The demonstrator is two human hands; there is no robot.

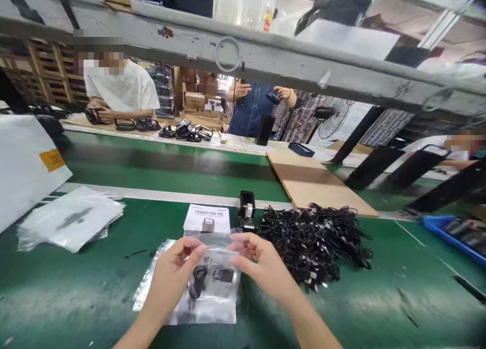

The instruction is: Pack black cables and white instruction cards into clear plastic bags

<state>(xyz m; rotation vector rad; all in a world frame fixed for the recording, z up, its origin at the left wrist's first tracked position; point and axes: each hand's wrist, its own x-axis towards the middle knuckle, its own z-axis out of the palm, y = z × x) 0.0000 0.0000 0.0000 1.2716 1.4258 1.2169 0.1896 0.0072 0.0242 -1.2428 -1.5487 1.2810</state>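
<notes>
Between my hands is a clear plastic bag with a coiled black cable and a small dark item inside. My left hand pinches the left side of its top edge between thumb and fingers. At the top right corner, my right hand grips the bag with thumb and fingertips. Beneath it, more clear bags stick out to the left. Just beyond the bag lies a stack of white printed leaflets, with a black tape-dispenser-like object beside it.
A large heap of black cables lies to the right. Flat clear bags are stacked at the left near a white sheet. A wooden board spans the belt, and a blue tray stands far right. Co-workers work across the bench.
</notes>
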